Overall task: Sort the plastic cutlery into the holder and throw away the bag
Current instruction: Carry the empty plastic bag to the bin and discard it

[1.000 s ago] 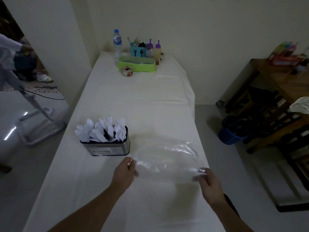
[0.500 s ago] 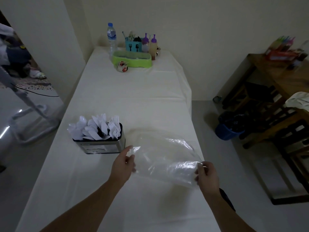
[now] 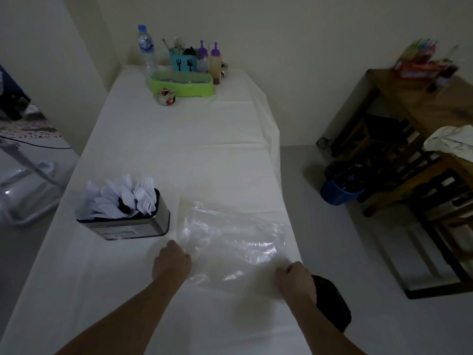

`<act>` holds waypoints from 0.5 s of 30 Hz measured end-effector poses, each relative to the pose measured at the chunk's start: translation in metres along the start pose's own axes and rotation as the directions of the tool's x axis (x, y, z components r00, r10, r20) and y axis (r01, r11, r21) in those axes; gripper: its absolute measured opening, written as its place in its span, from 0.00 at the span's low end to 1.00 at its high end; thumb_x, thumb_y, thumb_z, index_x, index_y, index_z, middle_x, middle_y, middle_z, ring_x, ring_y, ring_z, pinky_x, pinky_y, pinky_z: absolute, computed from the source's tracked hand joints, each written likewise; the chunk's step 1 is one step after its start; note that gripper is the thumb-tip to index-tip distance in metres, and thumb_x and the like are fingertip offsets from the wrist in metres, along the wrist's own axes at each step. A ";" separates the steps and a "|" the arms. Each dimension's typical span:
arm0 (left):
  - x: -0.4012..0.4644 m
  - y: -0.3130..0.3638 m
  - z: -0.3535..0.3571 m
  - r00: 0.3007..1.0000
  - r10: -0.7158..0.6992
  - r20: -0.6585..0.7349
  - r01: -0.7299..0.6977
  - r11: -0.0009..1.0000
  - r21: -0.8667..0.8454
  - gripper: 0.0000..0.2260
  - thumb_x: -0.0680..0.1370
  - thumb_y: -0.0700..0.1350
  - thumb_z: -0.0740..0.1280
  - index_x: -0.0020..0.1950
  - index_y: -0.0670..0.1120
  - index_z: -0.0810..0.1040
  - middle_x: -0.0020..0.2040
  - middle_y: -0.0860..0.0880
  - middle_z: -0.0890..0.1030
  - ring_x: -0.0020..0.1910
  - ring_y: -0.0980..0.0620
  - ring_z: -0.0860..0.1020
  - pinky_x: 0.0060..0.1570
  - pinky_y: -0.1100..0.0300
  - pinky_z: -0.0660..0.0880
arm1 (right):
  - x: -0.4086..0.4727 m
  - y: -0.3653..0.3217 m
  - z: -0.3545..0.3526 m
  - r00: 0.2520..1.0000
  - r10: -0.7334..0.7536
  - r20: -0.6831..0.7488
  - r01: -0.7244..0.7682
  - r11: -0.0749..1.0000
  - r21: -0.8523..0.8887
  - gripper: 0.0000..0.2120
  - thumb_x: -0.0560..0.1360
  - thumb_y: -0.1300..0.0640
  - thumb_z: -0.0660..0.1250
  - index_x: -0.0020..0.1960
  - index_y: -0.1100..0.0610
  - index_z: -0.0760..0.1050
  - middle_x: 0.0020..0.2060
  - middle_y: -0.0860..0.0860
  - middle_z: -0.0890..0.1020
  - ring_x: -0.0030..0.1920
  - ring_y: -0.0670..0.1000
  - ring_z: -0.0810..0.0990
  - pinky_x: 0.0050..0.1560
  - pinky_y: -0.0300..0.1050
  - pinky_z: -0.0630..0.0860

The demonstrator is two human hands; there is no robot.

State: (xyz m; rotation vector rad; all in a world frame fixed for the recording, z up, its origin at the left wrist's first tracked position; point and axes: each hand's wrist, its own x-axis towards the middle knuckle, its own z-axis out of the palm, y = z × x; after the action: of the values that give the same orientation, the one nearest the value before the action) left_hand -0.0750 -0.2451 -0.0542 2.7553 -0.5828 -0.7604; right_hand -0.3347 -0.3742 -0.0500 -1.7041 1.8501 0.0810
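Note:
A clear plastic bag (image 3: 230, 231) is spread out just above the white table (image 3: 179, 155), near its right edge. My left hand (image 3: 172, 261) grips the bag's near left corner with curled fingers. At the near right corner, my right hand (image 3: 295, 279) grips the bag the same way. To the left of the bag stands a metal holder (image 3: 128, 224) filled with white plastic cutlery (image 3: 120, 201), forks at its right end. The bag looks empty.
At the table's far end stand a water bottle (image 3: 146, 51), a green tray (image 3: 181, 83), a blue utensil caddy (image 3: 183, 62) and sauce bottles (image 3: 208, 61). A blue bin (image 3: 337, 190) sits on the floor to the right, beside wooden furniture (image 3: 419, 103).
Both hands have drawn the bag toward me and lower over the table, flattening it out. The view has tilted down a little.

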 end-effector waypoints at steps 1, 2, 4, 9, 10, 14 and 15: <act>0.000 0.002 -0.001 1.000 -0.023 0.005 0.023 1.000 0.004 0.14 0.77 0.48 0.63 0.58 0.41 0.69 0.57 0.39 0.78 0.56 0.39 0.78 0.55 0.50 0.76 | -0.001 -0.003 0.001 1.000 0.014 0.000 -0.014 1.000 0.011 0.16 0.75 0.49 0.61 0.55 0.60 0.74 0.51 0.57 0.80 0.51 0.59 0.80 0.45 0.46 0.72; -0.001 0.004 -0.001 0.999 -0.040 0.009 0.040 0.999 0.005 0.15 0.78 0.48 0.63 0.59 0.40 0.69 0.58 0.39 0.79 0.57 0.39 0.78 0.54 0.50 0.75 | -0.002 -0.005 0.001 1.000 0.025 0.002 -0.025 1.000 0.018 0.17 0.76 0.50 0.61 0.57 0.61 0.73 0.53 0.58 0.79 0.54 0.60 0.79 0.46 0.46 0.70; -0.002 0.009 -0.002 0.998 -0.061 0.033 0.062 0.998 -0.017 0.15 0.77 0.46 0.63 0.59 0.39 0.69 0.58 0.38 0.79 0.57 0.38 0.78 0.54 0.51 0.75 | -0.003 -0.008 0.002 0.998 0.061 0.025 -0.062 0.997 0.039 0.18 0.77 0.50 0.61 0.59 0.62 0.72 0.56 0.60 0.78 0.57 0.61 0.77 0.48 0.46 0.69; -0.007 0.009 -0.005 0.989 -0.108 0.100 0.118 0.988 -0.102 0.17 0.75 0.41 0.67 0.61 0.36 0.69 0.60 0.35 0.78 0.59 0.36 0.77 0.54 0.50 0.75 | -0.003 -0.012 -0.002 0.984 0.117 0.136 -0.138 0.978 0.157 0.18 0.76 0.52 0.65 0.61 0.61 0.72 0.53 0.57 0.79 0.55 0.59 0.79 0.49 0.45 0.73; -0.007 0.008 -0.006 0.988 -0.110 0.112 0.123 0.986 -0.113 0.17 0.75 0.41 0.68 0.60 0.35 0.70 0.59 0.35 0.78 0.58 0.36 0.78 0.52 0.51 0.75 | -0.003 -0.013 -0.004 0.979 0.132 0.155 -0.157 0.973 0.168 0.17 0.75 0.53 0.65 0.60 0.61 0.73 0.51 0.56 0.79 0.55 0.58 0.79 0.47 0.44 0.72; -0.003 0.000 -0.015 0.984 -0.065 0.166 0.089 0.986 -0.141 0.09 0.72 0.42 0.71 0.47 0.39 0.76 0.51 0.38 0.82 0.51 0.39 0.81 0.40 0.58 0.71 | -0.005 -0.017 -0.005 0.975 0.168 0.143 -0.182 0.979 0.089 0.18 0.73 0.51 0.66 0.55 0.63 0.77 0.46 0.56 0.80 0.53 0.59 0.81 0.44 0.44 0.73; -0.002 -0.002 -0.016 0.983 -0.044 0.180 0.070 0.987 -0.144 0.07 0.72 0.42 0.71 0.44 0.40 0.77 0.49 0.38 0.83 0.50 0.40 0.82 0.39 0.58 0.71 | -0.006 -0.017 -0.004 0.976 0.165 0.139 -0.175 0.982 0.066 0.19 0.71 0.50 0.66 0.55 0.63 0.78 0.47 0.56 0.82 0.52 0.59 0.82 0.45 0.44 0.75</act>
State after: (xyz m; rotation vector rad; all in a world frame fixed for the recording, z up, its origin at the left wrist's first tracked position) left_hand -0.0670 -0.2413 -0.0401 2.5935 -0.4596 -1.0264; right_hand -0.3209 -0.3733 -0.0383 -1.4492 1.8703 0.1852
